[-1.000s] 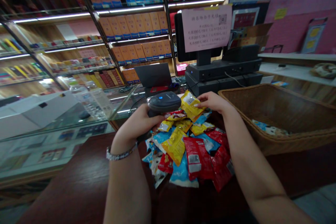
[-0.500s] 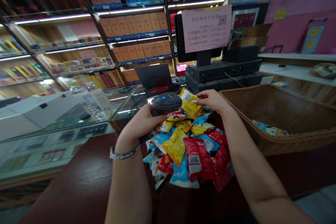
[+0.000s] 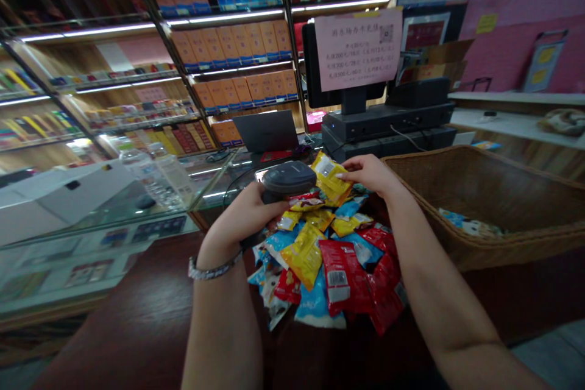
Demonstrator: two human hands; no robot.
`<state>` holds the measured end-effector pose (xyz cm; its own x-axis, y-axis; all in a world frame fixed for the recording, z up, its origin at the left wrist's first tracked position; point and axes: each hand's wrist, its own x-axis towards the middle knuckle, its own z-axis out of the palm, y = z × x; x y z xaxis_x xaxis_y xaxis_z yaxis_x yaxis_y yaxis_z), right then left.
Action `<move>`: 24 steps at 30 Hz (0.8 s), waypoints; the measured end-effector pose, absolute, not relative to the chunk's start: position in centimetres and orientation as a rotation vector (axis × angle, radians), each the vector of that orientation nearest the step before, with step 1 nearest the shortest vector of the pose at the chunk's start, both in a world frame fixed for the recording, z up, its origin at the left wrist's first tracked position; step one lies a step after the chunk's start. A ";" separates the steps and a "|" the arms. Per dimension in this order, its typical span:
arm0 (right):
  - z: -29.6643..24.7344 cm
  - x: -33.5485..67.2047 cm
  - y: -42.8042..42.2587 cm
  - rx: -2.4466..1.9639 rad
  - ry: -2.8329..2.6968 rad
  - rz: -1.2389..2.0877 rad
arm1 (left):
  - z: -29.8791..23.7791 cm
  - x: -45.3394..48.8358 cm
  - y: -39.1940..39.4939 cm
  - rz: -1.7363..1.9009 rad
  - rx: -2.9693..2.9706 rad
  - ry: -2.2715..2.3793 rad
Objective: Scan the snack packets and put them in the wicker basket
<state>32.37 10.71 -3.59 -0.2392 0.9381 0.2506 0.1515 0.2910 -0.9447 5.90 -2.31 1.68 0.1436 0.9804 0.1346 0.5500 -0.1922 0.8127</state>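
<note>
My left hand is wrapped round the handle of a dark barcode scanner, whose head points right. In my right hand a yellow snack packet is pinched by its right edge, its barcode side showing, just right of the scanner's head. Below both hands lies a heap of small snack packets: a yellow packet, a red packet, a blue packet and several more. The scanner's handle is mostly hidden by my left hand.
A wicker basket at the right has a blue-and-white packet in it. Behind stand a laptop and a monitor with a paper sign. Plastic bottles and a white box are on the glass counter at the left.
The blue light on top of the scanner no longer shows. Both hands, the scanner and the yellow packet keep nearly the same places; the view has shifted slightly.
</note>
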 end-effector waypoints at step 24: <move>-4.5 35.0 14.9 -0.284 -0.410 1.170 | 1.5 5.7 -1.7 0.999 1.852 1.428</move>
